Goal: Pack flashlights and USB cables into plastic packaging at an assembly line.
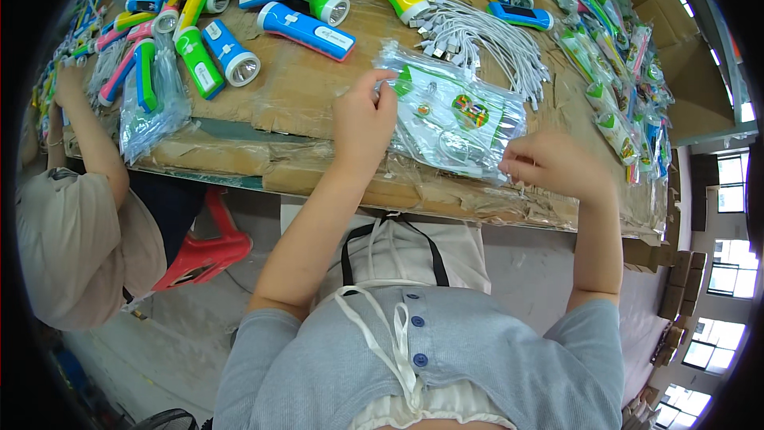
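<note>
I see both hands on a stack of clear plastic bags (454,115) lying on the cardboard-covered counter (294,87), right at its near edge. The left hand (362,119) has its fingers (383,89) pinched shut on the top-left corner of the upper bag. The right hand (557,163) is curled, with its fingers (513,169) closed on the bag's lower-right edge. The bag is flat, with a green and white printed card inside.

Just behind the bags is a bundle of white cables (485,36). Further back is a loose pile of plastic flashlights, with a blue flashlight (306,30) nearest the left hand. Filled packets (617,123) run in a row along the counter's right side.

At far left, another person's hand (70,84) rests on the counter near a second heap of clear bags (151,107). A red stool (211,251) stands under the counter.
</note>
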`<state>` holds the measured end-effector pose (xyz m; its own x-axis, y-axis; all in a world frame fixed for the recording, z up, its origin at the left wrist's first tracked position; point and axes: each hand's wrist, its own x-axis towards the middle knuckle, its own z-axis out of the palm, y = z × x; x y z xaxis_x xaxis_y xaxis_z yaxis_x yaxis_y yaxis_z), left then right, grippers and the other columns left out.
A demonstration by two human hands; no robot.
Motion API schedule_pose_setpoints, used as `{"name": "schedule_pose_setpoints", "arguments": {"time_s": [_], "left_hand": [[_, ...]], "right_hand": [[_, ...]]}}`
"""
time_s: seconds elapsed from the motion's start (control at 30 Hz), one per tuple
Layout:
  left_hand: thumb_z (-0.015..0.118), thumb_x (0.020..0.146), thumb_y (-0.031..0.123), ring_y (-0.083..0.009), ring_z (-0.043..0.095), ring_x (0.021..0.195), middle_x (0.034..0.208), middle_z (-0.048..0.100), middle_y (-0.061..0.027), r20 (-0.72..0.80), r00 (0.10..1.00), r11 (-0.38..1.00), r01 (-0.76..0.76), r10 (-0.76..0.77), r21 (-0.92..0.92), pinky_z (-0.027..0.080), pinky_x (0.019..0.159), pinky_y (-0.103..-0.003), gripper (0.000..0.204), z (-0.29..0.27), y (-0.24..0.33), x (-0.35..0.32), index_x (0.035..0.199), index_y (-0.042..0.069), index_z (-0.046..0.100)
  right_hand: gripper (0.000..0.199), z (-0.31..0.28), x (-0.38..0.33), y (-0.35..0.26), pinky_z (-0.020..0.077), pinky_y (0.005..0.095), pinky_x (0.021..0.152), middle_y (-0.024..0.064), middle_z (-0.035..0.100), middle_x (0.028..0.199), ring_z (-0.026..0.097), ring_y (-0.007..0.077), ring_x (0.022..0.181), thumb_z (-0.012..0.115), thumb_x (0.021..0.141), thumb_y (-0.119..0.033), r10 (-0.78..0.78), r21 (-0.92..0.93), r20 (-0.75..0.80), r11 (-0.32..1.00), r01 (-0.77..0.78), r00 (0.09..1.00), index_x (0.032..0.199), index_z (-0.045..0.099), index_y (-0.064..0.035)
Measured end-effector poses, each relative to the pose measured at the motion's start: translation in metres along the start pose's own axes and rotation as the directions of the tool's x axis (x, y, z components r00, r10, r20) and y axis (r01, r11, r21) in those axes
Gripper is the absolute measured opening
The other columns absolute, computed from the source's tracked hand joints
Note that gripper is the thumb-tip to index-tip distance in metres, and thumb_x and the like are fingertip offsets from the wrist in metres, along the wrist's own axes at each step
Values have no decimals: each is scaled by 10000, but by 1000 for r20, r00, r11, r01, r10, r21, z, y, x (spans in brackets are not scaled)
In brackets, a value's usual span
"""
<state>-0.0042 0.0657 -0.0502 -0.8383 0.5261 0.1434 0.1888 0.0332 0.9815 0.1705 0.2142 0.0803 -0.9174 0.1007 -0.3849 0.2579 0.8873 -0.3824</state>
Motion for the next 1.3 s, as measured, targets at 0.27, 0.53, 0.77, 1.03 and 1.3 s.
{"name": "schedule_pose_setpoints", "arguments": {"time_s": [0.27,0.53,0.77,1.03,1.3], "left_hand": [[502,880,75,-49,433,434,505,481,3,-24,984,980,-171,174,101,317,414,-243,198,7,-2,-1,1038,17,606],[494,878,67,-46,390,435,491,434,1,-52,985,986,-161,164,52,293,417,-253,212,5,0,-1,1053,9,598],[503,859,45,-83,416,421,492,481,-40,-52,979,974,-189,196,122,317,422,-268,191,-1,-6,3,1011,11,612],[522,849,50,-127,507,409,510,538,-85,-70,948,941,-296,310,164,379,424,-276,160,7,-9,4,963,9,627],[569,864,133,-104,503,404,509,548,-56,-13,999,996,-46,47,77,363,401,-269,157,4,-13,5,925,-2,621]], "right_hand": [[146,-9,16,-54,439,410,568,156,580,660,577,335,623,548,798,-161,112,210,-571,978,12,814,789,567,-17],[138,26,90,-33,503,389,578,146,636,705,651,273,679,589,735,-114,-73,-674,-10,737,48,997,815,656,-23],[209,-32,117,-79,491,376,566,144,616,656,626,281,625,582,760,-207,-40,-509,227,847,154,973,724,641,-9],[235,-13,193,-56,454,383,638,110,619,778,603,236,737,548,831,-246,-266,-324,-20,913,246,964,879,615,-26],[144,-20,97,-60,460,396,641,138,617,773,594,307,737,553,814,-151,-259,-149,-341,964,220,904,861,620,-32]]}}
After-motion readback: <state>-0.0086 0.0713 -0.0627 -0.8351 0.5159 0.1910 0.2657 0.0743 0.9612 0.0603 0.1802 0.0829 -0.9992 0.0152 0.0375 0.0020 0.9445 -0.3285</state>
